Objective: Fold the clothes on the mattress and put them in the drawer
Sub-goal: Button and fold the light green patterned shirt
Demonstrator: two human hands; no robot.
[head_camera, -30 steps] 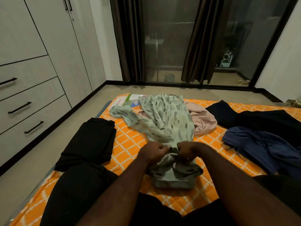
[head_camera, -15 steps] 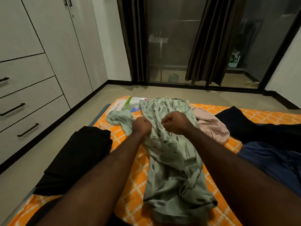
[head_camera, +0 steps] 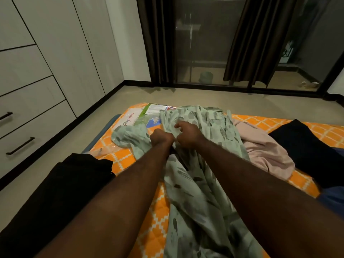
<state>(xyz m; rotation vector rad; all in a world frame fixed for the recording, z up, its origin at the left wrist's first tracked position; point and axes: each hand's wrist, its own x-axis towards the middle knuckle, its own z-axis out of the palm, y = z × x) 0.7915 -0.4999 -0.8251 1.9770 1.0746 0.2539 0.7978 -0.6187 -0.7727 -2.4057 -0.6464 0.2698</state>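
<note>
Since 1.0 s ago both hands have travelled away from the body, from the bunched near end of the shirt to its upper part. Against 0.5 s ago they sit closer together, now almost touching.

Left hand (head_camera: 161,139): closed in a fist, gripping a fold of the pale green patterned shirt (head_camera: 202,194) beside one sleeve.
Right hand (head_camera: 188,135): fingers curled, pinching the same shirt just right of the left hand; forefinger raised a little over the cloth.

Shirt: lies lengthwise on the mattress (head_camera: 122,162), which has an orange cover with a white lattice print. It runs from between the forearms toward the far edge. One sleeve spreads out to the left of the left hand.

Other clothes on the mattress:
- folded black garment (head_camera: 70,187), left of the left forearm, at the mattress edge
- pink garment (head_camera: 268,157), crumpled, touching the shirt's right side
- dark garment (head_camera: 305,155), right of the pink one
- blue garment (head_camera: 333,203), at the right frame edge, mostly cut off

Printed plastic packet (head_camera: 147,116) lies at the far left corner, partly under the shirt.

Drawers (head_camera: 31,125) with black bar handles stand in the wardrobe wall to the left, across a strip of floor (head_camera: 186,97), all closed. Beyond the mattress: glass door (head_camera: 204,43) and dark curtains (head_camera: 260,40).
</note>
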